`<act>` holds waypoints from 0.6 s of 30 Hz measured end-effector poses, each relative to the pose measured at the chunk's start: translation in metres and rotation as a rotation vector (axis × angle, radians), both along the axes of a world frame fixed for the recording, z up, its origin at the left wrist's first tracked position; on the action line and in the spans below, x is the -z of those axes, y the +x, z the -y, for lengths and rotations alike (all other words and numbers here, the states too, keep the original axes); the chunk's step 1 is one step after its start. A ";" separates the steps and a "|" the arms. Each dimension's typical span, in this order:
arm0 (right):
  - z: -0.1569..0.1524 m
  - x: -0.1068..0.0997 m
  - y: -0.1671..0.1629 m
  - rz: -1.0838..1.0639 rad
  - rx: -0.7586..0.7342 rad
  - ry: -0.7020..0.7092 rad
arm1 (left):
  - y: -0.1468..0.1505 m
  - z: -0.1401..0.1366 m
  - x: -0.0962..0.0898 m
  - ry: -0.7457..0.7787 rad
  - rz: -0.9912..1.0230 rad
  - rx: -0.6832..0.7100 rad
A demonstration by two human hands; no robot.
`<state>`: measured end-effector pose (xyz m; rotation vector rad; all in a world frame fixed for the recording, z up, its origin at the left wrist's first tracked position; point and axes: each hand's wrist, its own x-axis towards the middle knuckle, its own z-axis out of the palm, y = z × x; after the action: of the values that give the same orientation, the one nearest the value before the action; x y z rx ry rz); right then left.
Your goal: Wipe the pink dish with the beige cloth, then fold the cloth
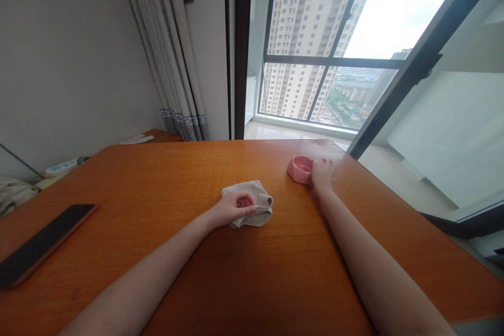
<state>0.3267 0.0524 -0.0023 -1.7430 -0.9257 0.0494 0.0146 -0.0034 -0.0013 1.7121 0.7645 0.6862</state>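
A folded beige cloth [258, 194] lies on the wooden table, a little left of the pink dish. My left hand [238, 206] rests on it with curled fingers, gripping the fabric near its middle. Farther off to the right stands a pink, angular ashtray [301, 172] with a faceted wall and a hollow centre. Against its right side is my right hand [322, 172], its thumb side and forefinger at the rim and the other fingers bent beyond it. The contact under that hand is partly hidden.
On the left of the brown wooden table [165, 178] lies a dark, flat, phone-like slab [43, 241]. Past the left edge are a white remote-like device [63, 166] and fabric. A grey curtain [165, 52] and a large window [323, 58] stand behind the table.
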 end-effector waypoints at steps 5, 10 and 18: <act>0.047 -0.030 -0.080 0.575 -0.432 0.134 | -0.003 0.000 -0.008 0.141 -0.237 0.139; 0.076 -0.035 -0.127 0.708 -0.747 0.134 | -0.001 0.011 -0.019 0.502 -0.427 0.230; 0.065 -0.029 -0.114 0.643 -0.681 0.117 | -0.003 0.004 -0.008 0.263 -0.293 0.149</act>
<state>0.2128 -0.0128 0.0267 -1.2702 -1.9242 -0.1284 0.0113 -0.0074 0.0068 2.1180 0.7615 0.4523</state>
